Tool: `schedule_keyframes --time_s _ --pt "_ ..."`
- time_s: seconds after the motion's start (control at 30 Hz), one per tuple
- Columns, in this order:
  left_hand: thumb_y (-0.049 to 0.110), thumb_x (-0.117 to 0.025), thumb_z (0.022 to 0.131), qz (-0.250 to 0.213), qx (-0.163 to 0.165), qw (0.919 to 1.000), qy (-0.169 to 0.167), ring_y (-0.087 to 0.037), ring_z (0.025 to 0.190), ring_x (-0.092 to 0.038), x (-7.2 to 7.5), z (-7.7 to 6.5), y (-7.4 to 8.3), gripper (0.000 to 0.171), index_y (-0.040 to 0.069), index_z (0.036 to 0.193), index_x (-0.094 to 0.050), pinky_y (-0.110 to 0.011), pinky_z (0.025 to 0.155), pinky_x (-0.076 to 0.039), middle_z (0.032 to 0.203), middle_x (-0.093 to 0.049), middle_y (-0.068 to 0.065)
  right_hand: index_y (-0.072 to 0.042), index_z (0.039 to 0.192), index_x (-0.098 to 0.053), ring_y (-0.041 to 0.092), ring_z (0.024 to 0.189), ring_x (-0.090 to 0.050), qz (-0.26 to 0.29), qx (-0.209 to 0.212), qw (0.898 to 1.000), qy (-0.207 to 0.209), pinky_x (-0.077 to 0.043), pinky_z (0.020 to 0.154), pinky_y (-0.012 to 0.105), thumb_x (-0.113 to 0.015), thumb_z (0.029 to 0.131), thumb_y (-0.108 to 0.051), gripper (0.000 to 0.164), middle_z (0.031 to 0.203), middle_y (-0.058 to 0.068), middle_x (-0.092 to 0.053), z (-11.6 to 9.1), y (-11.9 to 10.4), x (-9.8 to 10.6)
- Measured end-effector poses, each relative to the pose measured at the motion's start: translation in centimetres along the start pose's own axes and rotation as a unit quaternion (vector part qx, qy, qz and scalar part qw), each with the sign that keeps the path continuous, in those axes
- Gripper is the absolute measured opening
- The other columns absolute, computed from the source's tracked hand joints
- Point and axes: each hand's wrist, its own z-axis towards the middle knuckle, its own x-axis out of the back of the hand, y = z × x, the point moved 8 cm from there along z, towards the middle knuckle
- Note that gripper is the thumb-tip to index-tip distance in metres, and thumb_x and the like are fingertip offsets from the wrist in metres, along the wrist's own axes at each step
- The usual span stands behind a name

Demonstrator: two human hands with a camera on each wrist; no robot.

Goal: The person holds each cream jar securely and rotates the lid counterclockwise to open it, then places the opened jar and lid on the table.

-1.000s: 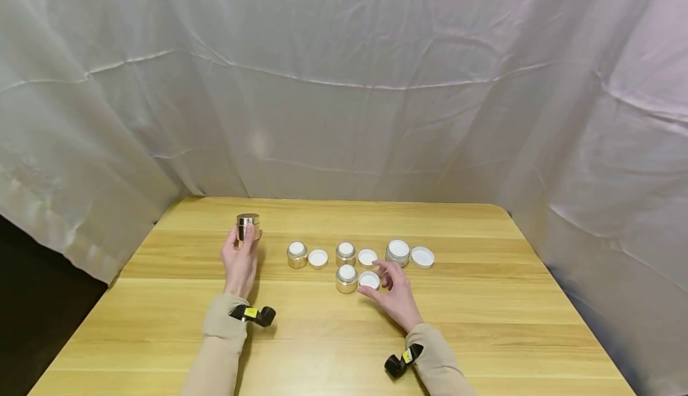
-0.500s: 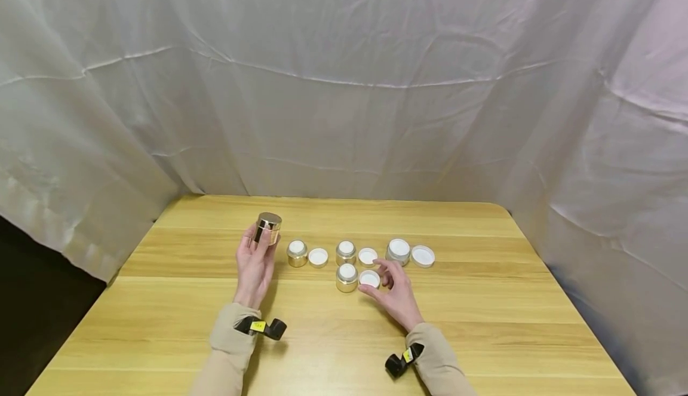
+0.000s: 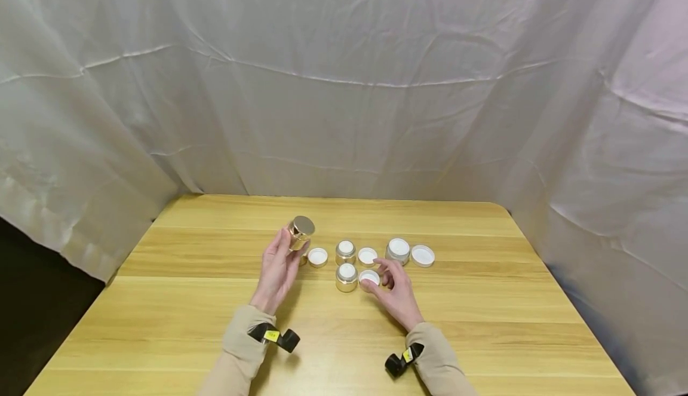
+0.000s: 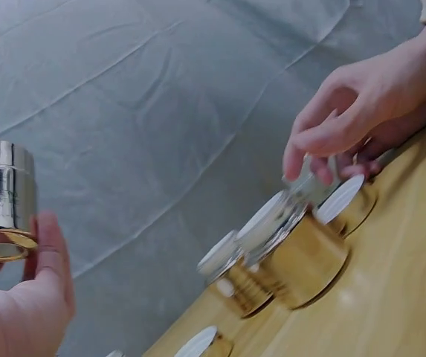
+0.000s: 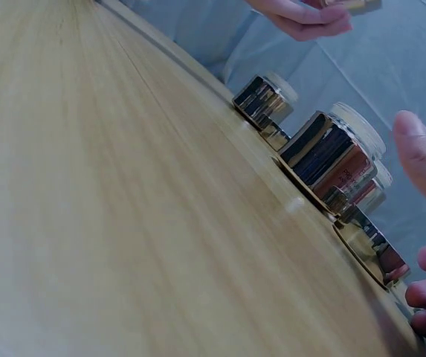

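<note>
My left hand (image 3: 276,272) grips a shiny gold cream jar (image 3: 300,233) with its lid on, above the table. In the left wrist view, fingers and thumb hold this jar (image 4: 4,190) around its lower part. My right hand (image 3: 400,297) hovers at a white-lined gold lid (image 3: 369,277) that lies inside up; the right wrist view shows the thumb apart from this lid (image 5: 372,245). Left of the lid stands an uncapped gold jar (image 3: 346,278) with a white top. Behind are another uncapped jar (image 3: 346,252) and its upturned lid (image 3: 368,256).
At the back right, a wider uncapped jar (image 3: 398,251) stands with an upturned lid (image 3: 423,256) next to it. Another upturned lid (image 3: 318,257) lies left; the jar beside it is mostly hidden behind my left hand. Grey curtains (image 3: 344,127) surround the wooden table (image 3: 344,348).
My left hand has carried the lidded jar to the right, tilting it, and now covers most of the leftmost uncapped jar. My right hand has barely moved.
</note>
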Motion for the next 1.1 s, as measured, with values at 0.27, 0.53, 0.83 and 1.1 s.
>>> schedule_keyframes --time_s 0.27,0.53,0.83,1.1 --pt "0.023 -0.048 0.107 0.021 0.063 0.9968 -0.043 -0.016 0.123 -0.057 -1.7 -0.7 -2.1 0.031 0.015 0.135 -0.058 -0.028 0.111 -0.051 0.137 -0.048 -0.005 -0.004 0.124 -0.063 0.016 0.075 -0.05 0.006 0.012 1.0 0.006 -0.043 0.064 0.018 -0.083 0.082 -0.015 0.048 0.096 0.011 -0.06 0.1 -0.1 0.1" --pt "0.018 -0.047 0.107 0.06 0.098 0.9924 -0.046 -0.016 0.118 -0.061 -2.0 -0.9 -3.6 0.035 0.002 0.138 -0.052 -0.03 0.107 -0.054 0.134 -0.053 -0.007 0.004 0.118 -0.064 0.012 0.069 -0.05 0.008 0.051 0.998 0.045 -0.043 0.058 0.017 -0.075 0.087 -0.003 0.034 0.095 0.016 -0.06 0.1 -0.5 0.4" --pt "0.026 -0.047 0.107 0.128 0.154 0.9747 -0.098 -0.015 0.119 -0.058 -2.7 -1.3 -5.0 0.048 -0.003 0.146 -0.041 -0.029 0.108 -0.052 0.138 -0.05 -0.011 0.003 0.11 -0.069 0.012 0.077 -0.056 0.007 0.106 0.986 0.129 -0.052 0.064 0.027 -0.069 0.089 0.001 0.021 0.093 0.014 -0.068 0.6 -3.3 2.2" --pt "0.025 -0.049 0.106 0.12 0.163 0.9712 -0.126 -0.014 0.116 -0.062 -2.9 -1.7 -5.4 0.025 0.012 0.124 -0.061 -0.03 0.106 -0.054 0.126 -0.059 -0.002 -0.001 0.111 -0.069 0.028 0.084 -0.067 -0.027 0.199 0.975 0.097 -0.059 0.072 0.042 -0.072 0.087 -0.007 0.024 0.098 0.016 -0.073 1.3 -9.1 1.5"
